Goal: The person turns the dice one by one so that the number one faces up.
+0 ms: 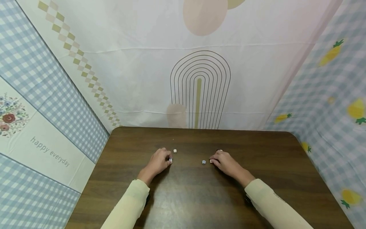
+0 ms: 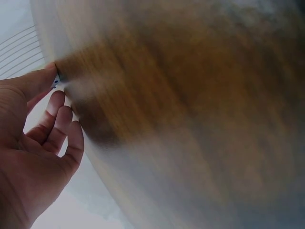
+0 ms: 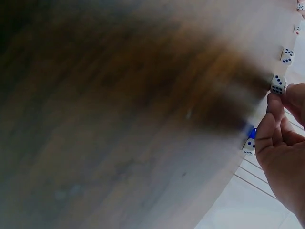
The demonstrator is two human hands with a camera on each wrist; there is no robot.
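My left hand (image 1: 158,161) pinches a small white die (image 1: 170,160) between thumb and fingertips over the left-middle of the table. Only a sliver of it shows in the left wrist view, at the thumb tip. Just beyond that hand lies a second white die (image 1: 175,151). Across from it, my right hand (image 1: 227,163) grips another white die (image 3: 279,84) with dark pips at its fingertips. Close to that grip, on its left, a separate die (image 1: 204,162) sits on the table. Behind the right knuckles, one more die (image 3: 249,145) shows beside something bright blue, partly covered by the hand.
The brown wooden table (image 1: 194,197) has rounded far corners. Its far edge meets a white printed cloth (image 1: 137,86). Checked cloths hang on the left (image 1: 54,79) and right (image 1: 320,95).
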